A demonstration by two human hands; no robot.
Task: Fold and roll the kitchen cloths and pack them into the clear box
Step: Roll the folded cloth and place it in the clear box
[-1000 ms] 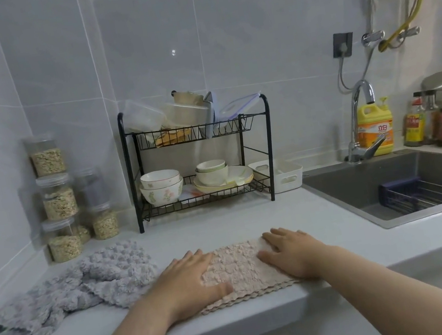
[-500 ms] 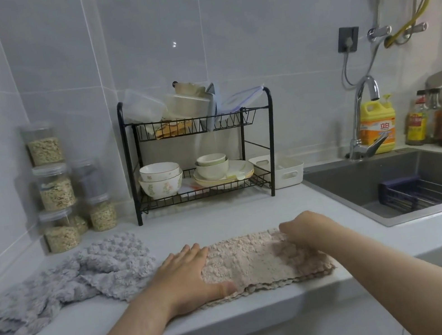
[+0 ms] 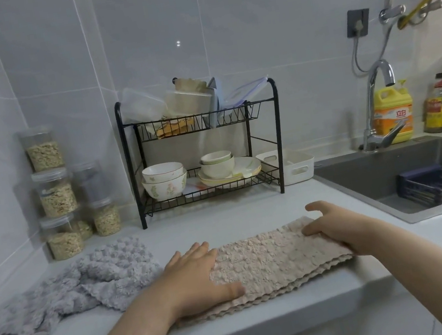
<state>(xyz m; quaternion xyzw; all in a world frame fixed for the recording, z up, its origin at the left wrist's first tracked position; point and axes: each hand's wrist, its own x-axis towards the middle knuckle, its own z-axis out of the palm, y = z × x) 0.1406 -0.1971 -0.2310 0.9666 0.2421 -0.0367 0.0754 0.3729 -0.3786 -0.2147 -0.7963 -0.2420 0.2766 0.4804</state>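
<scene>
Right at the counter's (image 3: pixel 269 315) front edge there's a beige cloth (image 3: pixel 277 260) folded into a long strip, with the left hand (image 3: pixel 200 277) pressed flat and open on its left end, holding nothing, just pinning it down. The right hand (image 3: pixel 339 226) is at the other end with its fingers curled onto the cloth's right edge, though I can't tell if it's actually pinching it. Further left a grey cloth (image 3: pixel 67 289) lies in a crumpled heap, and behind that is a black dish rack (image 3: pixel 278 133) with a clear box (image 3: pixel 144 107) on its top shelf, with the sink (image 3: pixel 362 172) off to the right.
</scene>
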